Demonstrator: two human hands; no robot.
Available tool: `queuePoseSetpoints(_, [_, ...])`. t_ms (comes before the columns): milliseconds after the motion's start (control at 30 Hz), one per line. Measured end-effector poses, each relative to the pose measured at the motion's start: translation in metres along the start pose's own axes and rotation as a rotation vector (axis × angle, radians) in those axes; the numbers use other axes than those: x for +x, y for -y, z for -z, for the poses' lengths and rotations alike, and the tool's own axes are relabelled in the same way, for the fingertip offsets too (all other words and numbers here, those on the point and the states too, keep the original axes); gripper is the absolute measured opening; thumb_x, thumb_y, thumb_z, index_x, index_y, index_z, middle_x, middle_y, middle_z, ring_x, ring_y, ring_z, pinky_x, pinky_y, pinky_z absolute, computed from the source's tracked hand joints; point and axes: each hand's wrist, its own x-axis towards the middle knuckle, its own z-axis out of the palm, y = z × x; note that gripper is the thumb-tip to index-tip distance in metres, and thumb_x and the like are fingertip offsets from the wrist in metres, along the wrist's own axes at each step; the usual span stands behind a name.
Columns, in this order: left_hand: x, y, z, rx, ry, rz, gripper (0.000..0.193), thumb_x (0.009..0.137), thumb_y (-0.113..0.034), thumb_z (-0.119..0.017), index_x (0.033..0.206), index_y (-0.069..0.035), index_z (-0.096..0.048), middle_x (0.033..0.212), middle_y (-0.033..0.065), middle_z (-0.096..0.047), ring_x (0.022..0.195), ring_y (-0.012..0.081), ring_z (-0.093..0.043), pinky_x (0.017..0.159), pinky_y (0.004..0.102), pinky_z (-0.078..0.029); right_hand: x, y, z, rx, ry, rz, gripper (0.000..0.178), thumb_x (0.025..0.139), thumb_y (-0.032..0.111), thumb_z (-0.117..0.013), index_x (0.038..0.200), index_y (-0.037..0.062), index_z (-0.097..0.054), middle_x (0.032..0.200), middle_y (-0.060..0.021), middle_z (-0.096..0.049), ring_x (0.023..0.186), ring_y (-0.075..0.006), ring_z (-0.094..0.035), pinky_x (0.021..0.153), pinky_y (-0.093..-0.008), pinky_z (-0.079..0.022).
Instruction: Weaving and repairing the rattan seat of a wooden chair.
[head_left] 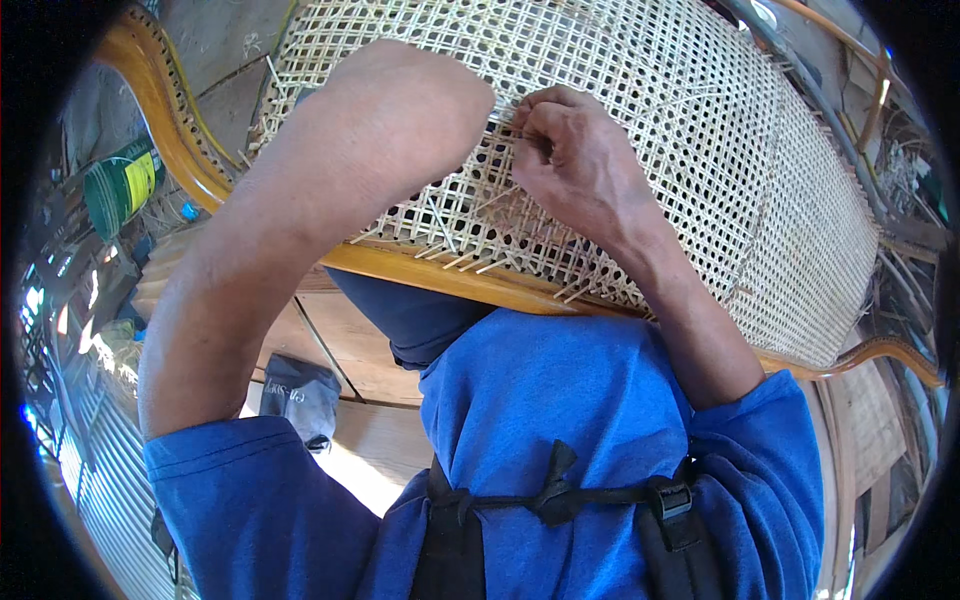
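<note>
A panel of woven cane [720, 150] with many small holes stretches in front of me, set in a curved, varnished wooden frame [470, 283]. Over its left part is my left hand [425, 105], bent at the wrist; its fingers are hidden behind the back of the hand. Just right of it, my right hand [580, 150] is closed in a pinch against the weave. A thin pale strip, apparently a cane strand [503, 115], shows between the two hands at the right fingertips. Loose strand ends [468, 258] stick out along the panel's near edge.
Left of the frame's curved arm [165, 110] stands a green container [120, 190] with a yellow label. A dark grey pouch [302, 395] lies on the wooden boards below. Corrugated sheet [115, 490] is at the lower left. Poles and sticks [870, 160] crowd the far right.
</note>
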Motion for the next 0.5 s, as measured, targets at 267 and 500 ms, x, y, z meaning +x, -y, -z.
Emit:
queuePoseSetpoints(267, [-0.02, -0.008, -0.035, -0.137, -0.232, 0.035, 0.029, 0.086, -0.029, -0.056, 0.08, -0.002, -0.065, 0.078, 0.0198, -0.065, 0.078, 0.0361, -0.064, 0.07, 0.0462, -0.05, -0.005, -0.005, -0.026, -0.255, -0.131, -0.029, 0.012, 0.081, 0.014, -0.06, 0.079, 0.0046, -0.067, 0.096, -0.0129, -0.063, 0.093, -0.0277, -0.054, 0.083, -0.0371, -0.044])
queuePoseSetpoints(500, [-0.034, 0.004, -0.026, -0.112, -0.172, 0.26, 0.036, 0.083, -0.035, -0.058, 0.08, 0.0, -0.066, 0.081, 0.0212, -0.065, 0.079, 0.0376, -0.064, 0.073, 0.0473, -0.05, 0.007, 0.003, 0.002, -0.573, 0.185, 0.258, 0.021, 0.087, 0.021, -0.057, 0.101, 0.0059, -0.061, 0.105, -0.0105, -0.058, 0.103, -0.0283, -0.053, 0.089, -0.0385, -0.047])
